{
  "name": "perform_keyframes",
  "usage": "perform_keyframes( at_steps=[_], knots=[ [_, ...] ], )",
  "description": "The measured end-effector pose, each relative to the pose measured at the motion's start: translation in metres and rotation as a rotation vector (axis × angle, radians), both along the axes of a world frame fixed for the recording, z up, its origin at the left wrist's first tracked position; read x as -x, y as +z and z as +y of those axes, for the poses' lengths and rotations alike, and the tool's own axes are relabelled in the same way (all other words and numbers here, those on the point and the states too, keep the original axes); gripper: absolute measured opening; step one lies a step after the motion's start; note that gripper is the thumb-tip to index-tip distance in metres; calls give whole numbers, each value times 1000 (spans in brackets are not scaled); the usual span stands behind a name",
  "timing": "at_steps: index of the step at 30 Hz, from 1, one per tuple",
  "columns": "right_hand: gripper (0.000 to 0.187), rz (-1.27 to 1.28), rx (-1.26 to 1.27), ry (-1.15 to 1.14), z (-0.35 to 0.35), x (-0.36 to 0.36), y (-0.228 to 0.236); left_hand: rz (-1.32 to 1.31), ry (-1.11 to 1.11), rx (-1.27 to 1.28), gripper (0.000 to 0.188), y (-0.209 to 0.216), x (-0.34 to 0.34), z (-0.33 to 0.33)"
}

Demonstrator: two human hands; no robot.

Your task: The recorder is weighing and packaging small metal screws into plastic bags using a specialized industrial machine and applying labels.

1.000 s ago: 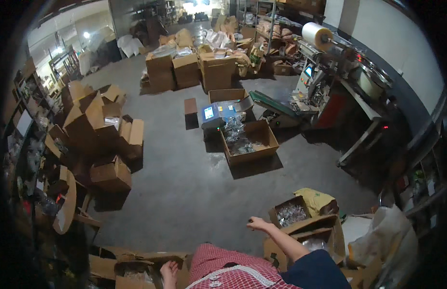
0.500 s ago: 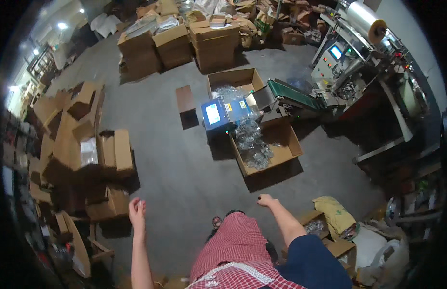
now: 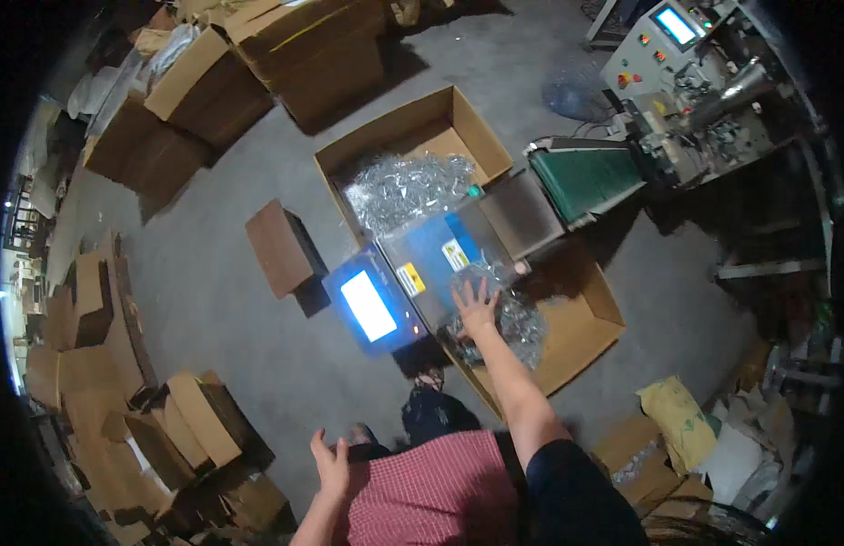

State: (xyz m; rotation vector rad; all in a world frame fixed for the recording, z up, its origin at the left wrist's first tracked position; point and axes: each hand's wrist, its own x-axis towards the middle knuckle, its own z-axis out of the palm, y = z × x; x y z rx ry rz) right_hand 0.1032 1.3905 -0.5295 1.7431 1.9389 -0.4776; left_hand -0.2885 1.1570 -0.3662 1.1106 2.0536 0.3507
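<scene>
My right hand (image 3: 475, 308) is stretched out with its fingers spread, over or touching a heap of clear plastic packets (image 3: 520, 329). The packets lie in the near cardboard box (image 3: 581, 341), against a blue-grey machine (image 3: 431, 259) with a lit screen (image 3: 368, 306). Whether my right fingertips touch a packet or the machine's edge, I cannot tell. By my waist, my left hand (image 3: 331, 462) is held in the air, fingers apart and nothing in it. On the machine's far side, another cardboard box (image 3: 413, 123) holds more shiny clear packets (image 3: 408, 191).
A green conveyor belt (image 3: 593, 182) slopes from the larger machine (image 3: 704, 118) toward the blue-grey one. To the left, a brown box (image 3: 281, 250) lies on the floor. Cardboard boxes (image 3: 199, 423) are piled at lower left. A yellow sack (image 3: 677, 423) sits at lower right.
I have come closer to the machine and boxes, which now look larger. My right hand has reached forward from my side and spread over the packets. My left hand now hangs nearer my waist.
</scene>
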Motion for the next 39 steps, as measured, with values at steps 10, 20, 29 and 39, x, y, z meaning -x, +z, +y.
perform_keyframes(
  at_steps=[10, 20, 29, 39],
  knots=[
    [51, 248, 168, -545, -157, -81, -118, -227, -219, -101, 17, -70, -8, 366],
    [84, 542, -325, -888, -88, -25, -63, 489, -1609, -297, 93, -189, -255, 617],
    [57, -115, -85, -1088, -109, 28, -207, 329, -1851, -181, 67, -236, -308, 598],
    [44, 339, -368, -1124, -174, -9, -89, 486, -1652, -44, 64, -263, -147, 700]
  ],
)
